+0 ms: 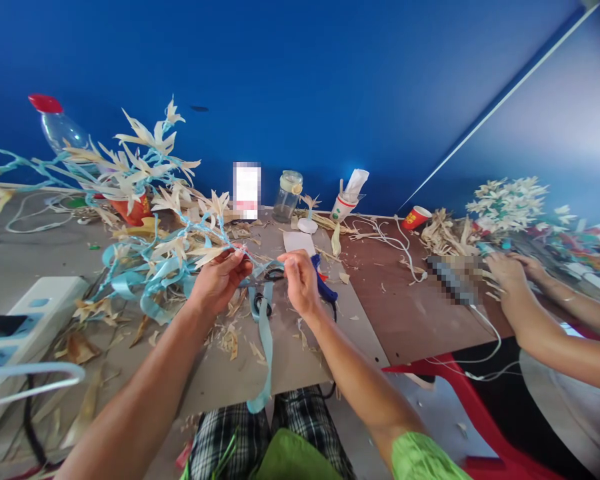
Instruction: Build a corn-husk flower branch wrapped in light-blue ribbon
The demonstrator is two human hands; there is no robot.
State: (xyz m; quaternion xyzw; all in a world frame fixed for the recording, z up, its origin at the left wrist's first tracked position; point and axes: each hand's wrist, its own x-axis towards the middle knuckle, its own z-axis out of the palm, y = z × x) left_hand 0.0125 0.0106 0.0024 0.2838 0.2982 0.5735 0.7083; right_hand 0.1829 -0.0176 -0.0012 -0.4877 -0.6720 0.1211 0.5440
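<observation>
My left hand (219,279) is closed in a pinch on the end of a branch of straw flowers (150,193) wrapped in light blue ribbon. My right hand (300,280) is closed too, pinching the light blue ribbon (265,333) that runs from the branch and hangs down over the table's front edge. Black-handled scissors (263,303) lie on the table (220,373) between and just below my hands. A dark blue object (325,287) lies just right of my right hand.
Another person's hands (510,270) work at the right beside a white flower bunch (510,200). A glass jar (287,195), paper cups (343,207), a red cup (416,217), a red-capped bottle (60,130) and a white power strip (25,320) stand around. Straw scraps litter the table.
</observation>
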